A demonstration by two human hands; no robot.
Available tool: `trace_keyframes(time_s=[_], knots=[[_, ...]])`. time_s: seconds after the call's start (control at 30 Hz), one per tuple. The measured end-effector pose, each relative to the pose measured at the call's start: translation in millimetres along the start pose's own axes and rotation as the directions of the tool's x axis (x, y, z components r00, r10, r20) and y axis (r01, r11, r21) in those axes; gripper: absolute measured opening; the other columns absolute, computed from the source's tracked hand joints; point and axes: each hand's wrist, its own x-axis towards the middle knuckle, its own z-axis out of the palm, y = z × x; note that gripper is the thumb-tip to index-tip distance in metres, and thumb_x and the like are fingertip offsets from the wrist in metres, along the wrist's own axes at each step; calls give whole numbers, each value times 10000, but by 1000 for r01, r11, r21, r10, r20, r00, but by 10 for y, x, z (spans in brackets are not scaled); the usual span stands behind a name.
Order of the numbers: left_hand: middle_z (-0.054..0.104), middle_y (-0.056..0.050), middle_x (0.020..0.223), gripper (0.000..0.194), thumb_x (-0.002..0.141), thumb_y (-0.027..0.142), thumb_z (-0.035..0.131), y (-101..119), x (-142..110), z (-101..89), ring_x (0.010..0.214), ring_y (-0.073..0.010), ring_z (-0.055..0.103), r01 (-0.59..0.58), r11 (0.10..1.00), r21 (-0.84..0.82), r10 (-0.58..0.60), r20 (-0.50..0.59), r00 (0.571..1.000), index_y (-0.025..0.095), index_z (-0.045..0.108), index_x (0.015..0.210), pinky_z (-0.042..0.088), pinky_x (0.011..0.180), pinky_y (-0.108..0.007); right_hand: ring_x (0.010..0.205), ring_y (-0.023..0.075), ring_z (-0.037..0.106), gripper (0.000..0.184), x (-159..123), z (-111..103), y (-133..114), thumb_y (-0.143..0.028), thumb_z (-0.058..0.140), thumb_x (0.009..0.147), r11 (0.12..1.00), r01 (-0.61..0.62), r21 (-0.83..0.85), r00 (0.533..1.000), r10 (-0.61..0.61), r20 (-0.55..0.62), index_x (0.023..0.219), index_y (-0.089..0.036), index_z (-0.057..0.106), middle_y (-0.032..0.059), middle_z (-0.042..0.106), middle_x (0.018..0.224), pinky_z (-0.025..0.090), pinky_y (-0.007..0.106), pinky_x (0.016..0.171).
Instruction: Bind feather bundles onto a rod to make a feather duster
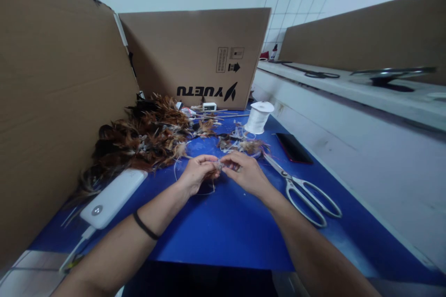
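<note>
My left hand (197,172) and my right hand (244,171) meet over the blue table top (223,227), fingertips pinched together on a small bundle of brown feathers (216,167) with thin white thread looping down from it. Both hands are closed in a pinch. A big pile of brown and black feathers (146,137) lies to the left of my hands. A white spool of thread (258,117) stands beyond my right hand. Large metal scissors (302,189) lie shut just right of my right wrist.
A white power bank (113,197) with its cable lies at the left. A dark phone (293,147) rests near the table's right edge. Cardboard walls (195,58) stand left and behind. Loose feather scraps (244,145) and thin sticks lie near the spool. A white bench (348,83) runs along the right.
</note>
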Motion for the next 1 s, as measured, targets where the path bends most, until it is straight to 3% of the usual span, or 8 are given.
trace_keyframes(time_s=[0.1, 0.43, 0.63, 0.83, 1.0], knots=[[655, -43, 642, 286, 596, 136, 723, -10, 5, -6, 498, -96, 591, 12, 1000, -8, -12, 11, 1000, 104, 585, 844, 486, 528, -218, 762, 151, 573, 121, 5, -2, -15, -193, 579, 779, 995, 87, -46, 996, -88, -20, 835, -213, 685, 38, 639, 791, 440, 290, 724], [644, -33, 608, 253, 579, 209, 751, -22, -19, 15, 487, -93, 581, -27, 996, 88, 23, 43, 999, 101, 623, 769, 483, 513, -216, 832, 175, 579, 144, 1, 23, 7, -194, 526, 820, 993, 109, -46, 994, -110, -25, 823, -229, 665, 48, 641, 863, 445, 334, 791], [641, -38, 597, 287, 608, 330, 736, -29, -14, 2, 505, -117, 590, -90, 981, 169, 80, 65, 995, 106, 636, 757, 485, 515, -239, 786, 170, 578, 143, 5, 8, -11, -211, 519, 817, 1000, 27, 7, 1000, -27, -5, 821, -232, 660, 34, 645, 809, 440, 316, 747], [614, 0, 588, 224, 640, 325, 701, -1, -10, 6, 484, -94, 542, -165, 956, 242, 164, 24, 986, 131, 647, 739, 456, 503, -228, 747, 160, 576, 104, 18, -6, 22, -221, 544, 787, 997, -42, 65, 999, 42, 0, 784, -213, 647, 23, 644, 779, 432, 299, 714], [607, 2, 579, 204, 641, 313, 704, 8, -22, -3, 490, -81, 515, -291, 904, 313, 290, 51, 956, 135, 651, 726, 414, 489, -194, 615, 137, 558, 102, 26, -1, 56, -274, 574, 748, 956, -204, 210, 979, 193, 71, 751, -192, 636, 1, 619, 663, 436, 275, 612]])
